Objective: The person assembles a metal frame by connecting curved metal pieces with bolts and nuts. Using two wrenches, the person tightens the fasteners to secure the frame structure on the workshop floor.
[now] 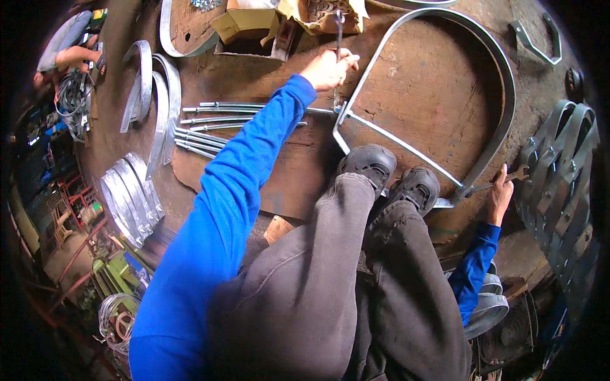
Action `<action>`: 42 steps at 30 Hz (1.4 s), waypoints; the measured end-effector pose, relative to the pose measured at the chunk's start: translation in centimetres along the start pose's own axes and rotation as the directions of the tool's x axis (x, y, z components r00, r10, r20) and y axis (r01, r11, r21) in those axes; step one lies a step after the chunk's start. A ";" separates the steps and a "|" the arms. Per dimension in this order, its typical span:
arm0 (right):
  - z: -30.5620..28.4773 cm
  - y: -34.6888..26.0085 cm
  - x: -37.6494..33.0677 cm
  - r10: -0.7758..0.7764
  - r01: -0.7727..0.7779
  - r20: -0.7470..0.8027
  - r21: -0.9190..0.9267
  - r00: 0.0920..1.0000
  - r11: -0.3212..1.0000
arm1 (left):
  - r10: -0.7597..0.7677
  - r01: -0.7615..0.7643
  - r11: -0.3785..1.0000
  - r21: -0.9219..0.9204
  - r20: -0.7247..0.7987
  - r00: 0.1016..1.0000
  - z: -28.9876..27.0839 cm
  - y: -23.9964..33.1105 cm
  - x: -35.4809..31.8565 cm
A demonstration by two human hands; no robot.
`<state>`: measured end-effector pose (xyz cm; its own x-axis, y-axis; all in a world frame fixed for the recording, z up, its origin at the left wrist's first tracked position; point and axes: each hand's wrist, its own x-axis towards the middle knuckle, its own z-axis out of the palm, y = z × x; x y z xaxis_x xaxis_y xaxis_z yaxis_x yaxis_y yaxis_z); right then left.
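Note:
A large U-shaped steel strap clamp (501, 66) lies flat on the brown board, with a thin metal rod (406, 143) spanning its open side. My left hand (327, 68) is closed around a wrench (340, 28). The wrench's lower end meets the rod's left end at the clamp's corner. At the opposite corner, my right hand (501, 193) grips a second wrench (522, 171), whose inner end reaches the rod's other end. My black shoes (368, 166) are beside the rod, close to the strap's near edge.
Several threaded rods (216, 119) lie left of the clamp. Cardboard boxes (244, 25) with small metal parts stand at the far side. Curved straps (166, 108) and a stacked group (131, 198) lie left; assembled clamps (562, 171) are piled right. Another person (67, 44) is at the upper left.

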<state>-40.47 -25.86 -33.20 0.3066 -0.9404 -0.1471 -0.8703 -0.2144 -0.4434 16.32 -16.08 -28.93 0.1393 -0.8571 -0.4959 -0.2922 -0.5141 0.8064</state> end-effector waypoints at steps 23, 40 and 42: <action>-1.5 -7.0 0.3 0.280 -0.278 -0.029 0.061 0.960 0.959 | -0.146 0.144 0.987 0.073 0.016 0.989 2.2 -1.7 2.5; -0.5 -8.0 -0.5 0.336 -0.310 -0.196 0.154 0.921 0.938 | 0.503 -0.477 0.864 0.159 -0.243 0.830 9.2 -8.8 -14.0; 0.1 -6.7 0.0 0.239 -0.232 -0.265 0.057 0.934 0.971 | 0.504 -0.468 0.864 0.187 -0.340 0.794 10.8 -10.1 -15.5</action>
<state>-34.63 -24.44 -30.32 -0.0231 -0.9997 -0.0092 -0.8942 0.0248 -0.4469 6.85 2.75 -32.85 0.2851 -0.9507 0.1217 -0.4943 -0.0370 0.8685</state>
